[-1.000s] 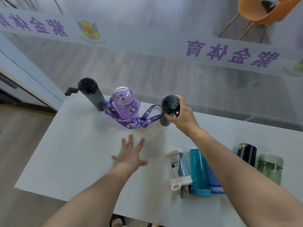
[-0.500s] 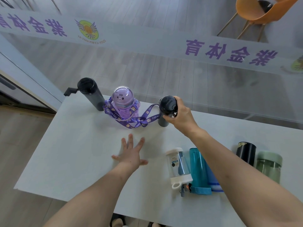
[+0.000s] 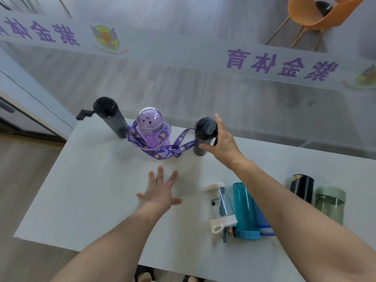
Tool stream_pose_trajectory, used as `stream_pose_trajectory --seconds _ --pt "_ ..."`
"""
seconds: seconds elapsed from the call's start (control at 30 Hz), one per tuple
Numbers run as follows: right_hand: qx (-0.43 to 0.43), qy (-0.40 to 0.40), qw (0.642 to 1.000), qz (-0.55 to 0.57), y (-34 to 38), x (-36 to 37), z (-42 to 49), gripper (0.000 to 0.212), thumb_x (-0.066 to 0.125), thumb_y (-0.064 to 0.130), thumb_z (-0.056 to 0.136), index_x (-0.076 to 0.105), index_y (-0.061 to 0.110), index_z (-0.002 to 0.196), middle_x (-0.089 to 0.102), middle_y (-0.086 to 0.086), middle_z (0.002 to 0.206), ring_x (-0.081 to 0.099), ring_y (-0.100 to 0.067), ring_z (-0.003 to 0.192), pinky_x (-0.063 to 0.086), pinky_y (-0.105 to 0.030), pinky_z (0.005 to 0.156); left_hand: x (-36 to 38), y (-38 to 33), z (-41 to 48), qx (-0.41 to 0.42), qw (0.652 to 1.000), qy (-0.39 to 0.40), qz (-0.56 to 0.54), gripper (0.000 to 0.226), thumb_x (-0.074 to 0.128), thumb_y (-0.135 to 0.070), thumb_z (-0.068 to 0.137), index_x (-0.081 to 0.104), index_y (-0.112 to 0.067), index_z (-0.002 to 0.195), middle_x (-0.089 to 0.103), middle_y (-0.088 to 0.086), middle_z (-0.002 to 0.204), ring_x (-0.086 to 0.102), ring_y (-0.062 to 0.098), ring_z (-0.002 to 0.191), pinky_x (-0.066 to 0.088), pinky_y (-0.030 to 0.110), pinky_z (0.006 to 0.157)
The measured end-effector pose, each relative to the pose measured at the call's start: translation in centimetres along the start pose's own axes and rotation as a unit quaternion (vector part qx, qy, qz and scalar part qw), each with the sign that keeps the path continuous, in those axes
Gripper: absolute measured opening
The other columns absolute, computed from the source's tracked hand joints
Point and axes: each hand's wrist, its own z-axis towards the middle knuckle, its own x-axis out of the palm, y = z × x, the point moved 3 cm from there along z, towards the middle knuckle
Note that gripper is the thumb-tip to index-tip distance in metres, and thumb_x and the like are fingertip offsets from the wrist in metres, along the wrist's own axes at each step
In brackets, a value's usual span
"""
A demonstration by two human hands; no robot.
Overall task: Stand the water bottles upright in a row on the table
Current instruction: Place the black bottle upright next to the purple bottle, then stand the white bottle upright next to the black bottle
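Observation:
Three bottles stand upright along the far edge of the white table [image 3: 87, 192]: a tall dark grey bottle [image 3: 110, 117], a purple bottle with a domed lid and a purple strap [image 3: 151, 129], and a dark bottle with a black cap [image 3: 203, 135]. My right hand [image 3: 222, 141] is beside that last bottle with fingers spread, thumb near its side. My left hand [image 3: 160, 192] lies flat on the table, fingers apart. Lying on their sides nearer me are a clear bottle with a white lid [image 3: 218, 204], a teal bottle [image 3: 245, 208], a black bottle [image 3: 302, 187] and a green bottle [image 3: 329, 202].
A glass wall with purple lettering runs right behind the table's far edge. An orange chair [image 3: 317, 13] stands beyond the glass. A blue striped object [image 3: 263, 224] lies partly hidden under my right forearm, next to the teal bottle.
My right hand gripped the black-capped bottle and shifted it slightly left; now its fingers have spread apart and the bottle stands on its own. My left hand has stayed flat.

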Motion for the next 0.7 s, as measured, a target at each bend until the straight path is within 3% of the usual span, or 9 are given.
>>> stream_pose_trajectory --seconds 0.1,0.2,0.27,0.37,0.47,0.53,0.6,0.7 --pt "-0.002 -0.051 0.998 -0.028 -0.4 -1.8 -2.5 0.11 0.086 0.032 0.083 0.011 0.027 0.163 0.028 0.001 0.167 0.03 -0.017 0.15 0.025 -0.028 0.117 0.0 0.0 -0.1 0.002 1.0 0.002 -0.001 0.11 0.073 -0.062 0.083 -0.013 -0.062 0.151 -0.039 -0.008 0.161 -0.031 0.028 0.151 0.026 0.084 0.1" --pt "-0.127 -0.141 0.978 -0.087 -1.4 -3.5 -7.6 0.071 0.079 0.026 0.09 0.043 0.012 0.15 0.049 -0.006 0.151 0.046 -0.02 0.139 0.039 -0.041 0.118 0.1 0.0 -0.1 0.0 1.0 -0.005 0.008 0.112 0.073 -0.064 0.082 -0.014 -0.061 0.151 -0.038 -0.008 0.162 -0.029 0.029 0.151 0.028 0.084 0.099" --pt "-0.185 -0.075 0.971 -0.129 -3.0 -3.3 -11.5 0.051 0.077 0.024 0.092 0.058 0.013 0.138 0.058 -0.005 0.142 0.051 -0.018 0.135 0.045 -0.047 0.112 0.0 0.0 -0.3 -0.002 1.0 -0.008 0.012 0.112 0.074 -0.063 0.081 -0.014 -0.06 0.152 -0.036 -0.007 0.163 -0.027 0.029 0.152 0.029 0.083 0.099" --pt "-0.199 0.098 0.955 -0.196 -5.8 -1.7 -16.2 0.044 0.072 0.039 0.092 0.063 0.024 0.132 0.053 0.003 0.15 0.034 -0.007 0.148 0.042 -0.041 0.115 0.3 -0.3 -0.7 0.0 1.0 -0.022 0.004 0.105 0.074 -0.056 0.086 -0.006 -0.057 0.155 -0.029 -0.007 0.166 -0.024 0.028 0.153 0.029 0.081 0.102" --pt "-0.193 0.199 0.924 -0.264 -7.4 -0.6 -18.4 0.06 0.067 0.059 0.088 0.055 0.034 0.142 0.028 0.009 0.167 0.005 -0.003 0.157 0.022 -0.032 0.126 1.3 -0.6 -1.6 0.025 0.999 -0.02 0.009 0.091 0.067 -0.052 0.093 0.001 -0.056 0.156 -0.026 -0.007 0.167 -0.023 0.028 0.154 0.026 0.08 0.104" --pt "-0.184 0.245 0.897 -0.318 -7.5 -0.3 -18.8 0.073 0.069 0.063 0.086 0.043 0.041 0.15 0.006 0.015 0.171 -0.009 -0.005 0.157 0.008 -0.026 0.122 1.8 -0.3 -1.8 0.039 0.999 -0.019 0.024 0.093 0.067 -0.057 0.091 -0.001 -0.059 0.154 -0.028 -0.007 0.166 -0.025 0.028 0.153 0.025 0.079 0.105" --pt "-0.188 0.254 0.883 -0.346 -7.5 0.2 -18.7 0.074 0.071 0.058 0.086 0.04 0.042 0.152 0.003 0.015 0.172 -0.007 -0.01 0.158 0.013 -0.029 0.119 1.7 0.1 -1.7 0.05 0.998 -0.014 0.032 0.098 0.07 -0.057 0.088 -0.003 -0.06 0.153 -0.029 -0.008 0.166 -0.026 0.028 0.153 0.026 0.079 0.105" --pt "-0.189 0.226 0.89 -0.349 -7.1 1.1 -18.3 0.057 0.07 0.048 0.091 0.049 0.042 0.144 0.016 0.01 0.17 0.007 -0.016 0.158 0.041 -0.04 0.117 1.6 0.1 -1.8 0.051 0.997 -0.01 0.048 0.101 0.071 -0.056 0.088 -0.006 -0.06 0.153 -0.03 -0.007 0.166 -0.026 0.029 0.153 0.028 0.079 0.105"
